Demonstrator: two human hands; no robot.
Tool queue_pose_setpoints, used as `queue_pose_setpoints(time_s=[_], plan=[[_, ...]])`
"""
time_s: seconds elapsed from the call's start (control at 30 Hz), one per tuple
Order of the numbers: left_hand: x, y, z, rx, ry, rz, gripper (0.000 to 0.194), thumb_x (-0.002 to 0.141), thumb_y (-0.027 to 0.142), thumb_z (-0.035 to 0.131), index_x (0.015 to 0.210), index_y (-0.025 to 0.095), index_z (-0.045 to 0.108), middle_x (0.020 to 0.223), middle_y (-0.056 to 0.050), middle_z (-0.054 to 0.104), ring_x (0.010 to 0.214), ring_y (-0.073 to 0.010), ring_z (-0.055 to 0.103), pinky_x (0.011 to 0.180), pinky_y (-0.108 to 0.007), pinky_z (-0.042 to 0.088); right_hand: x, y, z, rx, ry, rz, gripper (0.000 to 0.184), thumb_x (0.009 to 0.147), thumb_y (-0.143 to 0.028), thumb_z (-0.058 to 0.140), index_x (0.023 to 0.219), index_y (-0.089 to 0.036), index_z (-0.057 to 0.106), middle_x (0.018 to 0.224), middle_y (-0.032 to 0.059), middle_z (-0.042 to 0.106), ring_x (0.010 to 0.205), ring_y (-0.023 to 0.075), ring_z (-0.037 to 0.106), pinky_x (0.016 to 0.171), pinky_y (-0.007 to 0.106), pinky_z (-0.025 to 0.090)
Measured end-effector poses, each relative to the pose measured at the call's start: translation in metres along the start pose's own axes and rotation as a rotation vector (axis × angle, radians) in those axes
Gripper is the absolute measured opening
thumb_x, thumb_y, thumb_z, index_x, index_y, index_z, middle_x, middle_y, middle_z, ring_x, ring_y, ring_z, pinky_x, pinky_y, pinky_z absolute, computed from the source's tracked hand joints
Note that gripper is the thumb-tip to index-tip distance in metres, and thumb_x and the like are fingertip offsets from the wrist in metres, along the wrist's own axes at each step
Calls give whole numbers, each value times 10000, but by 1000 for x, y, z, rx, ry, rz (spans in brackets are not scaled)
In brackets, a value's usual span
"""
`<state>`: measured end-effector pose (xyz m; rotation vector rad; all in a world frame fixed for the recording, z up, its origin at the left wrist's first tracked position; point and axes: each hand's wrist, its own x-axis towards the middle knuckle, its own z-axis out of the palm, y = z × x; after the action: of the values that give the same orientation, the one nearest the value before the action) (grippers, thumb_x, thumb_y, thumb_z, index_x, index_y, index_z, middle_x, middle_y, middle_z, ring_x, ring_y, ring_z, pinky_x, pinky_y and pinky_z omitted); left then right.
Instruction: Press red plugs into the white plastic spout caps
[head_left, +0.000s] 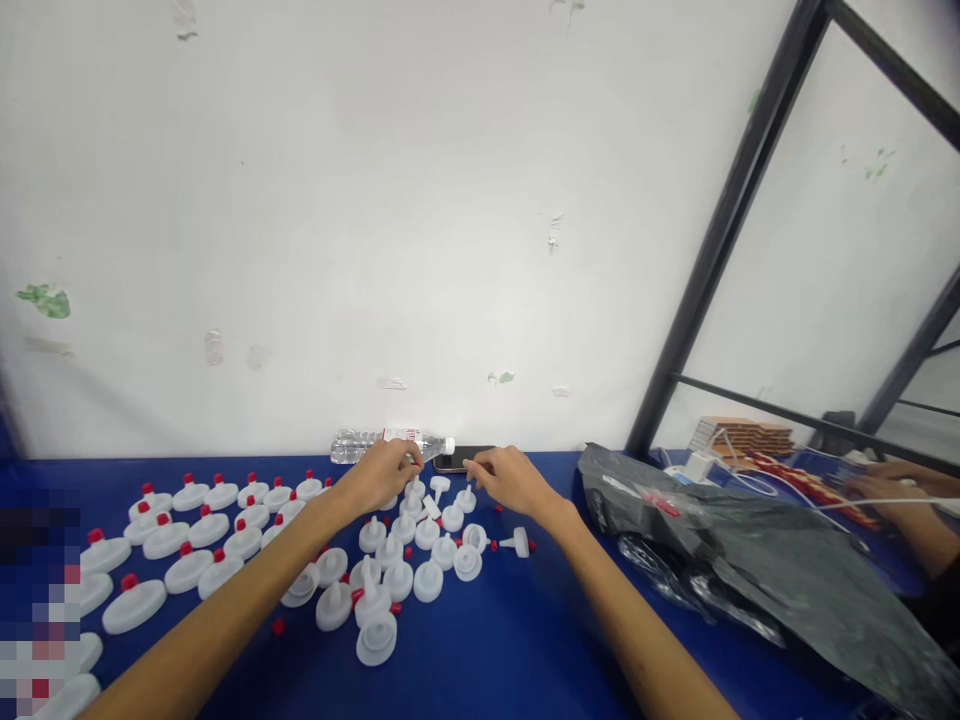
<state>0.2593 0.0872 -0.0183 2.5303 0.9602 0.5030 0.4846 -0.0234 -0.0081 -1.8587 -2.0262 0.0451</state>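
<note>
Currently, left hand (384,474) pinching red cap (417,464), right hand (516,482) grip unclear, bottle (354,447) and phone (454,462) behind, grey bag (697,535) rightward

Resting on blue tabletop (495,650): white nozzle caps (428,581), many red-tipped; loose red tip (278,627); water bottle (352,447); smartphone (452,461); dark plastic bag (720,545).

bare white nozzle caps (428,582) cluster at the middle of a blue tabletop (495,640), some upright, others overturned, with loose red tips (278,627) scattered around them; at left, white caps topped in red (189,573) stand upright in loose rows.
</note>
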Motion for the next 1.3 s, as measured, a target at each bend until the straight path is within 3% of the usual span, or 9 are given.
queue_pose_setpoints(time_s=[0.2, 0.4, 0.63, 0.87, 1.03, 1.3], plan=[[-3, 12, -30, 84, -94, -45, 281, 991, 427, 639, 1043, 158, 703, 1056, -45, 730, 976, -198, 701, 894, -410, 590, -1, -1, -1, -40, 3, 14, 422, 1092, -381, 462, 899, -203, 792, 842, 71, 810, 773, 196, 736, 688, 241, 441], [-13, 18, -61, 142, -295, -84, 280, 975, 437, 657, 947, 162, 704, 933, -13, 722, 826, -164, 690, 756, -328, 594, -1, -2, 0, -80, -23, 38, 407, 1094, -386, 481, 907, -197, 789, 869, 84, 805, 801, 205, 730, 707, 248, 428], [-17, 1, -84, 318, -195, -291, 298, 979, 396, 661, 1163, 162, 674, 1189, -77, 697, 1044, -212, 682, 912, -434, 587, -2, -5, 0, -99, -25, 21, 418, 1099, -360, 454, 879, -201, 771, 843, 75, 796, 766, 195, 723, 668, 247, 411], [-21, -14, -72, 316, -360, -459, 350, 978, 379, 669, 1258, 170, 641, 1214, -82, 689, 1011, -207, 695, 862, -412, 613, -3, -8, 1, -125, -28, 6, 411, 1095, -347, 470, 840, -201, 757, 832, 75, 790, 749, 192, 714, 664, 250, 399], [-18, -13, -62, 262, -400, -416, 341, 983, 379, 663, 1248, 164, 644, 1194, -78, 697, 994, -200, 699, 858, -409, 613, -3, -10, -1, -149, -29, -3, 418, 1092, -334, 461, 819, -199, 748, 798, 72, 778, 721, 192, 695, 632, 265, 364], [-19, 2, -64, 258, -371, -327, 307, 984, 378, 662, 1199, 158, 662, 1144, -66, 710, 962, -191, 703, 850, -400, 613, -4, -12, -1, -179, -30, -5, 408, 1089, -335, 475, 819, -202, 750, 797, 72, 773, 729, 200, 693, 620, 279, 337]])
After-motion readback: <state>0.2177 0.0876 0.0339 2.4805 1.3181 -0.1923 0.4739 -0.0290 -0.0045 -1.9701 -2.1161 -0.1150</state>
